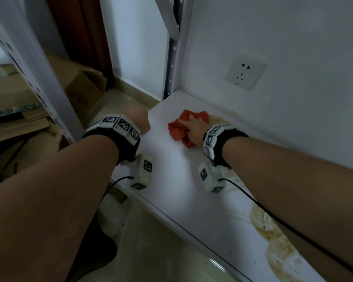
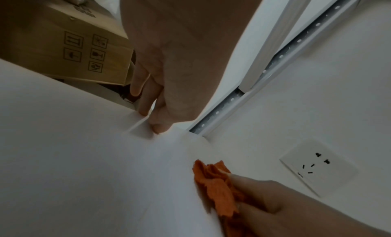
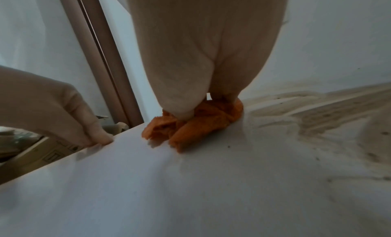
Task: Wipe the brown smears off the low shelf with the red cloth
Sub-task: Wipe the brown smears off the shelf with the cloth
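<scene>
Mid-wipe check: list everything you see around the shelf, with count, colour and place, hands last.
red cloth: one, red-orange, bunched on the low shelf near the back wall.
low shelf: one, white, running from the rack post toward the right.
brown smears: several patches, brown, right part of the shelf, plus streaks just right of the cloth.
wall socket: one, white, on the wall above the shelf.
rack post: one, white and perforated, at the shelf's back left corner.
cardboard boxes: several, brown, on the floor to the left.
left hand: fingertips resting on the shelf's left edge.
right hand: pressing down on the cloth.
</scene>
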Demonstrator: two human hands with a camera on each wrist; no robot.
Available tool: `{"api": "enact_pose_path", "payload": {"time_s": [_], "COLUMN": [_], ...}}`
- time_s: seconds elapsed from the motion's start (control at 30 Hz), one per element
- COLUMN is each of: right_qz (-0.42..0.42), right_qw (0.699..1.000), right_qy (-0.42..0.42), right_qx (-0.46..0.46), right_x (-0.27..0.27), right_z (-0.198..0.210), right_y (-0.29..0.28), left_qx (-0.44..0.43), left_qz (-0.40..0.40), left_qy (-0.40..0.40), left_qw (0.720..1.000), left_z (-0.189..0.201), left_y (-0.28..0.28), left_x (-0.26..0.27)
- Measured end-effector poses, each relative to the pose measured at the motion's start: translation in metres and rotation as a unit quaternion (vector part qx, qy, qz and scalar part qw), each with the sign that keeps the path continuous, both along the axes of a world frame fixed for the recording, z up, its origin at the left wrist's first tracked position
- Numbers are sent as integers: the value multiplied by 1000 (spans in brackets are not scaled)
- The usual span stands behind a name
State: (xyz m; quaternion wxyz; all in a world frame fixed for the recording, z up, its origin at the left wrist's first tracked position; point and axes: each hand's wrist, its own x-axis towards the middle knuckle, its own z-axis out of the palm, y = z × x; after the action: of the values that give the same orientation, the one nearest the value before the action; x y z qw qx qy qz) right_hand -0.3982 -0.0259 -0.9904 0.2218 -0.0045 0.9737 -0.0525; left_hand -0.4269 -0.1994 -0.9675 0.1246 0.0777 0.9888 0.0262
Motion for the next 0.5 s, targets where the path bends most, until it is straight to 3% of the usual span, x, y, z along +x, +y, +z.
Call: {"api": "enact_pose_path", "payload": {"time_s": [0.2, 0.33, 0.5], "right_qz": [-28, 47, 64], "right_qw": [999, 998, 996], "right_qy": [-34, -35, -34], "right_qx": [2, 16, 44], "right_x": [-1, 10, 1], "right_z": [5, 4, 2], "right_y": [-18, -38, -41], "left_qx": [17, 0, -26], "left_qz": [4, -12, -47], "left_qy": [4, 12, 23], "left_qw": [1000, 1000, 998], "left_z": [-3, -1, -7], "left_y": [-5, -1, 3], "left_x": [-3, -3, -4]}}
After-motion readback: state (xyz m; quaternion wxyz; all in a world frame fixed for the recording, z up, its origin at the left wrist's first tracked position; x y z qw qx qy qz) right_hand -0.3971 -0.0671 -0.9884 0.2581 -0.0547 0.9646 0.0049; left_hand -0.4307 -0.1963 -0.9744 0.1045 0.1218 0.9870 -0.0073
